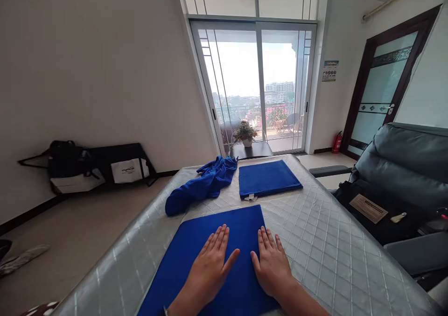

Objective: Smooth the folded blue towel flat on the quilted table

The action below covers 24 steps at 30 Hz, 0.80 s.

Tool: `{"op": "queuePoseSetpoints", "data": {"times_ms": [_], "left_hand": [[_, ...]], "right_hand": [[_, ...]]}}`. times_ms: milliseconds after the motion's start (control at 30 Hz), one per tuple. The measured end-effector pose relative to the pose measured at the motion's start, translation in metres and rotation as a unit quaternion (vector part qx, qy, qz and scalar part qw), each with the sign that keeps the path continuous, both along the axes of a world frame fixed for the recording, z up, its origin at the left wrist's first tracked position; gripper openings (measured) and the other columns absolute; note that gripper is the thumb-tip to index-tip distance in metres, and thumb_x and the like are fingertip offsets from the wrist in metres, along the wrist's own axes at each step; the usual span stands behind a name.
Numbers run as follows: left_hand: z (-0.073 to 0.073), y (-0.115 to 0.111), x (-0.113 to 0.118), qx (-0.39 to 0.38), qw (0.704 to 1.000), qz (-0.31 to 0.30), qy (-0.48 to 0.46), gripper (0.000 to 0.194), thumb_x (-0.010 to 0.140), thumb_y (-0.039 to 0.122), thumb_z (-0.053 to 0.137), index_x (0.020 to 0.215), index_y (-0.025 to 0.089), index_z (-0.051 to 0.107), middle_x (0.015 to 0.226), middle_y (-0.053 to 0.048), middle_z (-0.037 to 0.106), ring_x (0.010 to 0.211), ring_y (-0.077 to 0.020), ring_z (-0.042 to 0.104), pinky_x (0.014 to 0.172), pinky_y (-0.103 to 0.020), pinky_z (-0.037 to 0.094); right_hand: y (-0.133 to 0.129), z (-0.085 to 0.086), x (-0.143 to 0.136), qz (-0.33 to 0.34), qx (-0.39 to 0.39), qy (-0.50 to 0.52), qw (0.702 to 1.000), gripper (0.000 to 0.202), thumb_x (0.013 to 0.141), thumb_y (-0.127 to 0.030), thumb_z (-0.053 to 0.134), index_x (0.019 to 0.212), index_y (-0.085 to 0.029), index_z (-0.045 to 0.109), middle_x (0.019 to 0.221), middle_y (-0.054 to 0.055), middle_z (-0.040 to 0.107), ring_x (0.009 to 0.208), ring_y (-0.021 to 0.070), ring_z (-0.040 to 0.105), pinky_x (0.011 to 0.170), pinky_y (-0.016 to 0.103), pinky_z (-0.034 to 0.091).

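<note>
The front cloth (242, 229) looks matt and smooth — the quilted cover (325, 241) glossy.

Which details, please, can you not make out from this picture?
Head view: the near left corner of the flat blue cloth is cut off by the bottom edge; the left hand and right hand hide the cloth beneath.
Head view: the full outline of the crumpled blue cloth is hidden by its folds.
Head view: print on the small white label of the folded blue rectangular cloth is too small.
</note>
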<state>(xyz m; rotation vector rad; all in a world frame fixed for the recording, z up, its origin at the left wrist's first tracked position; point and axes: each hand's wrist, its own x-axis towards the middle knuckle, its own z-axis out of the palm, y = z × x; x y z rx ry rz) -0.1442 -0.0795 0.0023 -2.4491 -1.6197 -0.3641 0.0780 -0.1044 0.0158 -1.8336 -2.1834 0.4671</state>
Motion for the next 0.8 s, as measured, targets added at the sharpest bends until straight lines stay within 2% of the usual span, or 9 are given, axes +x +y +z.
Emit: {"op": "queuePoseSetpoints", "data": {"times_ms": [67, 133, 200, 267, 400, 500, 633, 733, 800], "left_hand": [[0.005, -0.011, 0.05, -0.024, 0.996, -0.085, -0.016, 0.067, 0.1, 0.056, 0.026, 0.156, 0.019, 0.022, 0.16, -0.008, 0.029, 0.147, -0.0244, 0.027, 0.12, -0.045, 0.029], [0.007, -0.016, 0.081, -0.045, 0.99, -0.127, -0.031, 0.063, 0.102, 0.051, 0.024, 0.156, 0.02, 0.017, 0.16, -0.008, 0.028, 0.147, -0.0229, 0.027, 0.12, -0.044, 0.029], [0.005, -0.018, 0.09, -0.064, 0.989, -0.128, -0.04, 0.063, 0.103, 0.05, 0.023, 0.156, 0.019, 0.013, 0.16, -0.009, 0.027, 0.147, -0.0229, 0.027, 0.119, -0.044, 0.03], [0.002, -0.019, 0.084, -0.072, 0.99, -0.113, -0.045, 0.065, 0.102, 0.051, 0.024, 0.156, 0.02, 0.009, 0.161, -0.009, 0.026, 0.147, -0.0237, 0.026, 0.119, -0.045, 0.031], [-0.005, -0.019, 0.048, -0.071, 0.993, -0.091, -0.033, 0.065, 0.101, 0.053, 0.029, 0.156, 0.024, 0.008, 0.161, -0.007, 0.023, 0.147, -0.0247, 0.025, 0.118, -0.046, 0.032], [-0.01, -0.017, 0.011, -0.071, 0.996, -0.04, -0.021, 0.067, 0.1, 0.055, 0.03, 0.156, 0.023, 0.012, 0.16, -0.007, 0.025, 0.147, -0.0255, 0.026, 0.118, -0.048, 0.032], [-0.018, -0.014, -0.055, -0.073, 0.996, 0.049, -0.012, 0.069, 0.1, 0.058, 0.027, 0.155, 0.019, 0.016, 0.16, -0.008, 0.026, 0.147, -0.0256, 0.027, 0.118, -0.049, 0.029], [-0.029, -0.016, -0.108, -0.054, 0.994, 0.093, -0.013, 0.07, 0.099, 0.059, 0.026, 0.155, 0.018, 0.02, 0.16, -0.009, 0.027, 0.146, -0.026, 0.028, 0.117, -0.049, 0.031], [-0.036, -0.018, -0.133, -0.028, 0.993, 0.117, -0.019, 0.069, 0.099, 0.059, 0.027, 0.155, 0.019, 0.021, 0.159, -0.009, 0.031, 0.145, -0.0266, 0.03, 0.116, -0.049, 0.033]], "right_hand": [[0.0, -0.002, 0.002, 0.013, 0.0, -0.011, 1.0, 0.062, 0.1, -0.042, 0.02, 0.155, -0.014, 0.012, 0.162, 0.005, 0.004, 0.15, 0.0216, 0.0, 0.122, 0.046, 0.001], [0.0, -0.003, 0.004, 0.031, -0.001, -0.02, 0.999, 0.062, 0.099, -0.039, 0.024, 0.156, -0.016, 0.012, 0.162, 0.005, 0.002, 0.15, 0.0229, 0.0, 0.122, 0.046, 0.001], [0.0, -0.003, 0.005, 0.043, 0.0, -0.024, 0.999, 0.062, 0.099, -0.038, 0.026, 0.156, -0.018, 0.013, 0.162, 0.005, 0.001, 0.15, 0.0241, 0.001, 0.122, 0.047, 0.002], [0.001, -0.004, 0.005, 0.039, 0.005, -0.022, 0.999, 0.061, 0.099, -0.039, 0.024, 0.156, -0.018, 0.014, 0.162, 0.005, 0.003, 0.15, 0.0244, 0.001, 0.122, 0.047, 0.003], [0.001, -0.003, 0.002, 0.013, 0.007, -0.01, 1.0, 0.063, 0.1, -0.043, 0.02, 0.155, -0.014, 0.016, 0.162, 0.006, 0.008, 0.15, 0.0228, 0.004, 0.122, 0.045, 0.002], [0.0, 0.0, 0.001, 0.003, 0.004, -0.005, 1.0, 0.064, 0.1, -0.044, 0.021, 0.155, -0.013, 0.016, 0.162, 0.006, 0.011, 0.15, 0.0226, 0.006, 0.122, 0.044, 0.001], [-0.002, 0.006, 0.0, -0.004, 0.004, -0.014, 1.0, 0.064, 0.099, -0.043, 0.021, 0.155, -0.013, 0.016, 0.162, 0.005, 0.011, 0.15, 0.0217, 0.007, 0.121, 0.043, 0.001], [-0.004, 0.01, -0.002, -0.01, 0.001, -0.027, 1.0, 0.065, 0.099, -0.045, 0.022, 0.155, -0.013, 0.016, 0.162, 0.004, 0.012, 0.15, 0.0211, 0.008, 0.122, 0.042, 0.002], [-0.004, 0.012, -0.003, -0.012, 0.001, -0.035, 0.999, 0.066, 0.099, -0.047, 0.022, 0.155, -0.013, 0.016, 0.161, 0.004, 0.012, 0.15, 0.0207, 0.009, 0.122, 0.042, 0.003]]}}
